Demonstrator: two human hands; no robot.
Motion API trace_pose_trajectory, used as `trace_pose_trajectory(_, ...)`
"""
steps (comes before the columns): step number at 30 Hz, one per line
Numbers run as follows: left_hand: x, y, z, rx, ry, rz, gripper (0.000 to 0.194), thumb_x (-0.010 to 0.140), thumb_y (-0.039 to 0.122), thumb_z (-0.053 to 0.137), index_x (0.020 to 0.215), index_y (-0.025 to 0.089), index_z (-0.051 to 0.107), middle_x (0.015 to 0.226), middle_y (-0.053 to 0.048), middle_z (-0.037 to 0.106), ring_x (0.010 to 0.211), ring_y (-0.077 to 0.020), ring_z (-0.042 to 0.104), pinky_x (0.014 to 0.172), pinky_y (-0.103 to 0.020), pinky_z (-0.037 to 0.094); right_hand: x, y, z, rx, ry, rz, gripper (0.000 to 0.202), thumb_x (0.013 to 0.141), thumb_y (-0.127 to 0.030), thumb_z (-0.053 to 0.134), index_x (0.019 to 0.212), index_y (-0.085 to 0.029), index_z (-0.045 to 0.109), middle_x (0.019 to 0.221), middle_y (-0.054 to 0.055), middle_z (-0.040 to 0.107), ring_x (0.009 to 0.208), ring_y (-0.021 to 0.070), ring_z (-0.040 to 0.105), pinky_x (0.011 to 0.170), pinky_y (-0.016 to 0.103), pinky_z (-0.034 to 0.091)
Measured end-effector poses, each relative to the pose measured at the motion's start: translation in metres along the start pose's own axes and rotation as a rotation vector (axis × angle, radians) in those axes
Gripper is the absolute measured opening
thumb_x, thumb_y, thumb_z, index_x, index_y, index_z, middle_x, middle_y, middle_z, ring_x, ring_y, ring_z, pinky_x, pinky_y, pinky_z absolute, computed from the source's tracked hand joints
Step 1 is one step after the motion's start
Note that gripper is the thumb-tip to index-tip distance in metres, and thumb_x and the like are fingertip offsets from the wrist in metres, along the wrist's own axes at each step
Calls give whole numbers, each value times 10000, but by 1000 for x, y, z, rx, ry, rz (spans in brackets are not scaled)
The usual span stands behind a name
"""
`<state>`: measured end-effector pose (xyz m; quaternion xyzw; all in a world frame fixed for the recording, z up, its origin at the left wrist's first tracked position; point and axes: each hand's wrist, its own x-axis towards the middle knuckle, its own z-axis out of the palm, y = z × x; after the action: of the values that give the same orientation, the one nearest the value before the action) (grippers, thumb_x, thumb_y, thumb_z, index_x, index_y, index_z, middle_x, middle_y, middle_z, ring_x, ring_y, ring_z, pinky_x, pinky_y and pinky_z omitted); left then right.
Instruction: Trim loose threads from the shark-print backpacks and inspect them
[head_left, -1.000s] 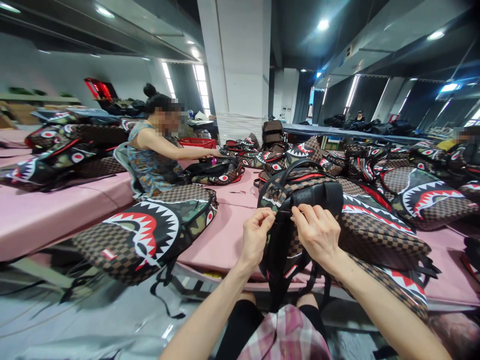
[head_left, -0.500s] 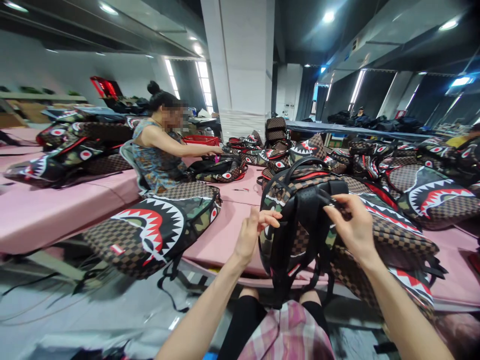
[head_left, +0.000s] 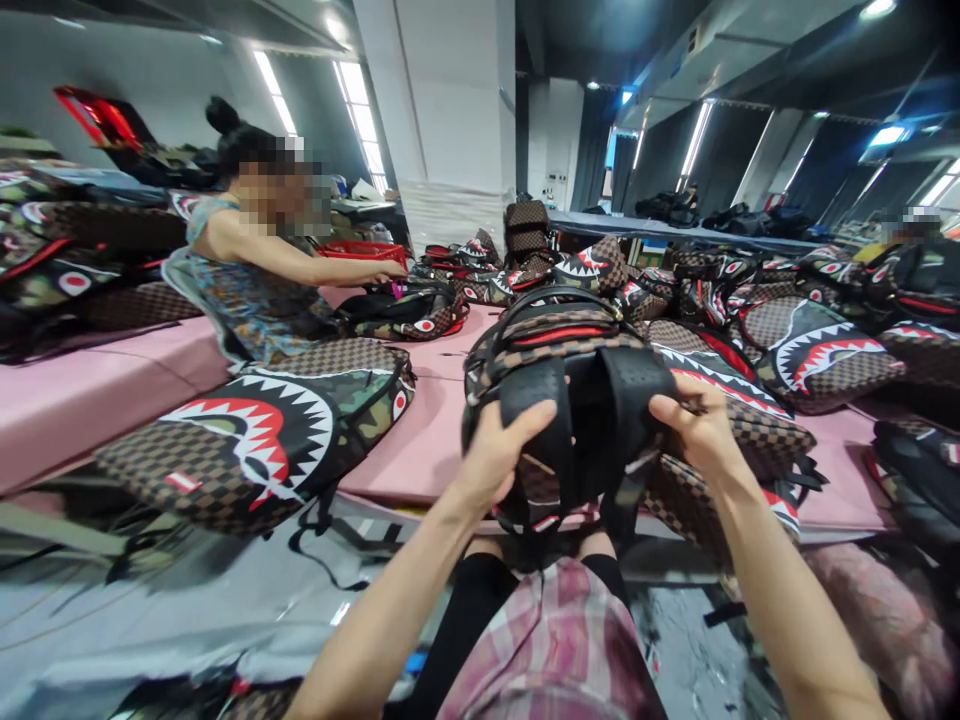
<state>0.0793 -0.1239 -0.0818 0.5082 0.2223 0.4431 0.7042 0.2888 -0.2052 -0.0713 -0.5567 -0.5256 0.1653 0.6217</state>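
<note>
A checkered brown-and-black backpack (head_left: pixel 551 350) stands on the table edge in front of my knees, its strap side facing me. My left hand (head_left: pixel 499 450) is closed on the black left shoulder strap (head_left: pixel 534 390), thumb lying across its face. At the other side, my right hand (head_left: pixel 697 420) pinches the outer edge of the right shoulder strap (head_left: pixel 630 385). The two straps are spread apart, and a dark gap shows between them. The fingers behind both straps are hidden.
A shark-mouth backpack (head_left: pixel 255 435) lies on the left over the edge of the pink table (head_left: pixel 427 440). More backpacks (head_left: pixel 739 410) are stacked close on the right. A co-worker (head_left: pixel 255 240) sits at the left, handling another backpack (head_left: pixel 412 312). A white pillar (head_left: pixel 450 120) rises behind.
My left hand has gone from the backpack's left side to its left strap. Both straps are now pulled apart and the backpack's top tips toward me. The view has shifted right.
</note>
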Motion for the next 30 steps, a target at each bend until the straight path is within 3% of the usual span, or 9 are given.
trace_pose_trajectory(4, -22, 58, -3, -41, -56, 5, 435, 703, 392, 696, 1044, 125, 654, 718, -58, 680, 587, -203, 656, 517, -294, 541, -11, -52, 7, 8, 124, -220, 352, 682, -528, 650, 685, -178, 611, 600, -7, 530, 543, 126, 479, 485, 256, 382)
trace_pose_trajectory(7, 14, 63, -3, -85, 14, -74, 329, 846, 356, 562, 1039, 99, 632, 772, -58, 682, 714, -202, 687, 638, -306, 566, 23, -31, 27, -1, 233, -236, 338, 712, -480, 646, 605, -180, 531, 558, -43, 429, 510, 77, 394, 480, 218, 346)
trace_pose_trajectory(9, 55, 34, -16, -139, 14, -103, 308, 865, 336, 550, 1027, 84, 619, 804, -63, 689, 761, -195, 690, 704, -320, 567, 46, 17, 48, -5, 267, -85, 365, 717, -457, 633, 560, -191, 438, 539, -59, 362, 494, 65, 341, 477, 209, 330)
trace_pose_trajectory(12, 98, -49, -62, -159, -2, -280, 261, 830, 276, 610, 991, 71, 619, 826, -93, 709, 720, -192, 689, 703, -334, 571, 43, 111, 81, -28, 118, 207, 327, 704, -466, 601, 600, -194, 453, 567, -42, 433, 547, 94, 407, 529, 238, 368)
trace_pose_trajectory(15, 84, -133, -112, -108, 128, -578, 254, 863, 286, 562, 929, 52, 635, 792, -139, 711, 684, -209, 690, 672, -334, 567, -4, 185, 101, -70, -102, 403, 295, 643, -452, 628, 666, -176, 527, 630, -17, 525, 615, 128, 465, 587, 262, 384)
trace_pose_trajectory(18, 43, -180, -142, -218, 160, -673, 348, 919, 346, 452, 927, 53, 640, 937, -180, 700, 811, -226, 689, 742, -339, 555, -50, 222, 106, -92, -120, 478, 311, 619, -437, 647, 740, -164, 559, 666, -12, 542, 638, 135, 464, 629, 273, 377)
trace_pose_trajectory(21, 21, -192, -152, -312, 117, -667, 410, 930, 403, 405, 964, 67, 638, 1039, -186, 675, 879, -240, 678, 782, -359, 544, -66, 237, 104, -93, -104, 523, 298, 650, -438, 639, 735, -171, 535, 659, -27, 500, 627, 123, 426, 621, 265, 351)
trace_pose_trajectory(24, 23, -191, -153, -321, 118, -662, 396, 923, 402, 423, 962, 73, 639, 1052, -177, 673, 899, -244, 671, 771, -348, 545, -60, 244, 104, -87, -104, 558, 310, 648, -444, 659, 691, -180, 503, 643, -36, 466, 621, 117, 402, 606, 258, 334)
trace_pose_trajectory(30, 25, -188, -154, -214, 107, -657, 411, 902, 430, 445, 948, 71, 639, 1037, -178, 673, 895, -251, 664, 799, -369, 528, -77, 224, 102, -82, -125, 601, 335, 660, -475, 658, 679, -170, 521, 637, -22, 504, 608, 118, 429, 575, 256, 341)
